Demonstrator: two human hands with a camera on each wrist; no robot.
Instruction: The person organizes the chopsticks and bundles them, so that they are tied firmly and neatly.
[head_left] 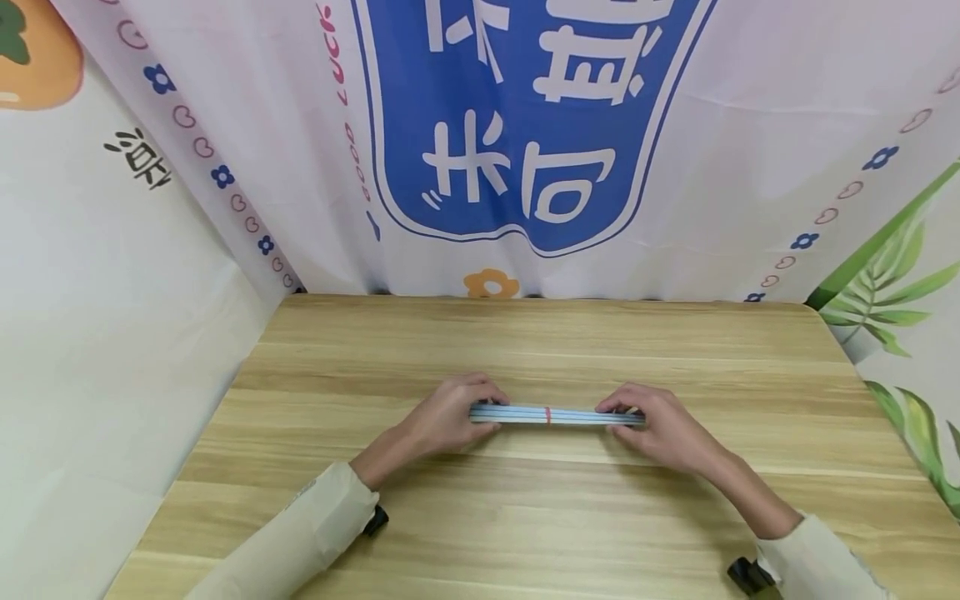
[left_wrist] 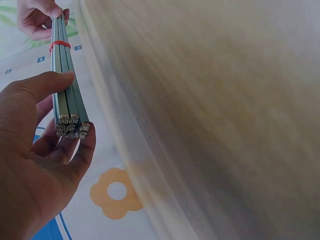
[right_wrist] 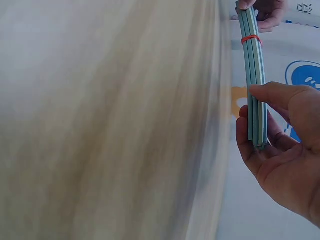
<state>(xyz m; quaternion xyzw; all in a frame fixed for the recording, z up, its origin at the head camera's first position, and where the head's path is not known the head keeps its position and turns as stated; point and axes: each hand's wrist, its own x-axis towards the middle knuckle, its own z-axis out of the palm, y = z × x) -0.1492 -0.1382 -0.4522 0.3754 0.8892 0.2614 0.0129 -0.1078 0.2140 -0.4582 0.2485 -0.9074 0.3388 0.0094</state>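
Note:
A bundle of light blue-green chopsticks (head_left: pixel 525 413) lies crosswise between both hands over the wooden table. A red rubber band (head_left: pixel 547 415) is wrapped around its middle. My left hand (head_left: pixel 453 417) grips the left end, thumb on one side and fingers on the other. In the left wrist view, square chopstick ends (left_wrist: pixel 71 127) with a silvery pattern face the camera. At the opposite end, my right hand (head_left: pixel 663 429) pinches the bundle between thumb and fingers. The right wrist view shows that thumb pressing on the chopsticks (right_wrist: pixel 254 65), with curled fingers beneath them.
The wood-grain table (head_left: pixel 525 517) reaches back to a printed curtain (head_left: pixel 750 183) with a blue sign and orange flower. White cloth (head_left: pixel 97 350) hangs along the left side, and leaf-patterned cloth (head_left: pixel 892 317) along the right. Black straps show near both light sleeves (head_left: pixel 300 533).

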